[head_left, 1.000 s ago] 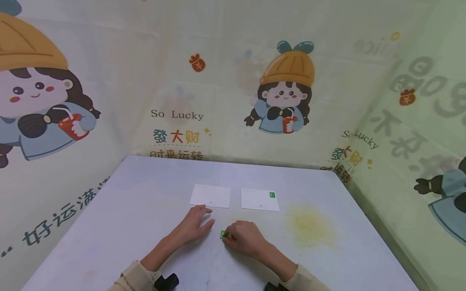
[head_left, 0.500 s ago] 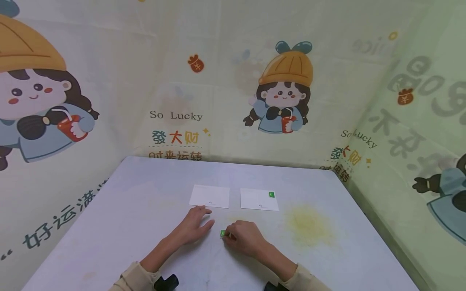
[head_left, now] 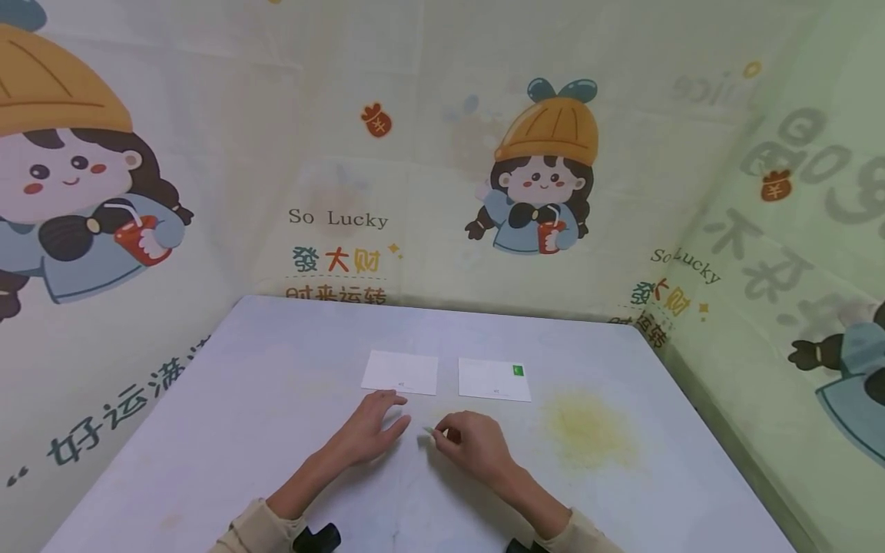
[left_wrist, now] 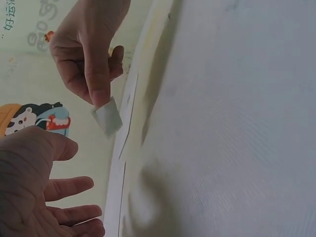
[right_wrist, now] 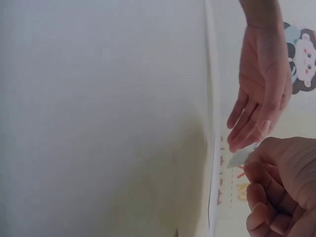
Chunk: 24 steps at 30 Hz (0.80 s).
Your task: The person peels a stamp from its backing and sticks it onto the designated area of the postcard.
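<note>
Between thumb and fingertips, my right hand (head_left: 477, 445) pinches a small stamp (head_left: 429, 432), raised over the white table. Its pale back (left_wrist: 108, 117) faces the left wrist camera, and the right wrist view shows it jutting as a thin pale corner (right_wrist: 241, 157). My left hand (head_left: 373, 430) is held beside it with fingers relaxed and apart, holding nothing, its fingertips near the lower edge of the left white card (head_left: 399, 369). To the right lies a second white card (head_left: 487, 378) with a green stamp (head_left: 518, 370) in its upper right corner.
The white table (head_left: 276, 353) has a yellow stain (head_left: 591, 430) right of the hands. Behind and along both sides hangs a printed cloth (head_left: 429, 169) with cartoon figures and lettering. Black wrist straps (head_left: 316, 538) sit at the cuffs.
My right hand has lifted the stamp off the table and tilted it, so its green face no longer shows in the head view. The left hand has stayed nearly still.
</note>
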Each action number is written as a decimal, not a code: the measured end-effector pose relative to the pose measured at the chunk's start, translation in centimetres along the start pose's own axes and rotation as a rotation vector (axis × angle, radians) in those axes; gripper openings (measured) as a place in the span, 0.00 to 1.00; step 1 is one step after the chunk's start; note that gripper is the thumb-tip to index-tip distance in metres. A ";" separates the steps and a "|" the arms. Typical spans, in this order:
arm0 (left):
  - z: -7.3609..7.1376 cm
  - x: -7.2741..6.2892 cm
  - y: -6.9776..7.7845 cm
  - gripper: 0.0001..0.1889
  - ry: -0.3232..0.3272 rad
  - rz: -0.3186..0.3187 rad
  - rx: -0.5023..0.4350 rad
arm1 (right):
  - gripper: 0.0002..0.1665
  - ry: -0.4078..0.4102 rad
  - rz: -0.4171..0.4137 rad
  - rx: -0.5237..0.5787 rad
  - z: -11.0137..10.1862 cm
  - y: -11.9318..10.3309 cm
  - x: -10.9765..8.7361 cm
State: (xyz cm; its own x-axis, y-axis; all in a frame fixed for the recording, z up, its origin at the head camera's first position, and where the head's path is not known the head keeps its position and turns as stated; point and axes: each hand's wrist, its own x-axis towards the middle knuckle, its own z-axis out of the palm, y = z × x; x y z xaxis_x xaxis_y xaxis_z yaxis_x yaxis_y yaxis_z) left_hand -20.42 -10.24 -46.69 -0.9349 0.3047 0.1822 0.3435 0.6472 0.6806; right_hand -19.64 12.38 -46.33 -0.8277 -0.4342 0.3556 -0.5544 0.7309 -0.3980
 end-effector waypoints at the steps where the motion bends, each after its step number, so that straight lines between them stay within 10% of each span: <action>1: 0.0 0.0 0.1 0.17 0.006 0.006 -0.010 | 0.03 0.004 0.016 0.034 -0.1 0.1 -0.1; 24: 0.0 -0.7 1.9 0.16 -0.194 -0.077 -0.471 | 0.16 -0.178 0.465 0.814 -3.0 0.5 -0.9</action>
State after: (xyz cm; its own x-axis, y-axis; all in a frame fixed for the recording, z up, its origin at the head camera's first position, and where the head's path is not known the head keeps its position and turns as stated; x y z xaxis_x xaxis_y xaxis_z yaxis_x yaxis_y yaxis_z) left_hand -19.09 -9.18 -45.53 -0.9067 0.4215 0.0143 0.1550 0.3016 0.9408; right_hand -18.95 14.75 -44.32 -0.9442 -0.3156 -0.0941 -0.0010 0.2886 -0.9575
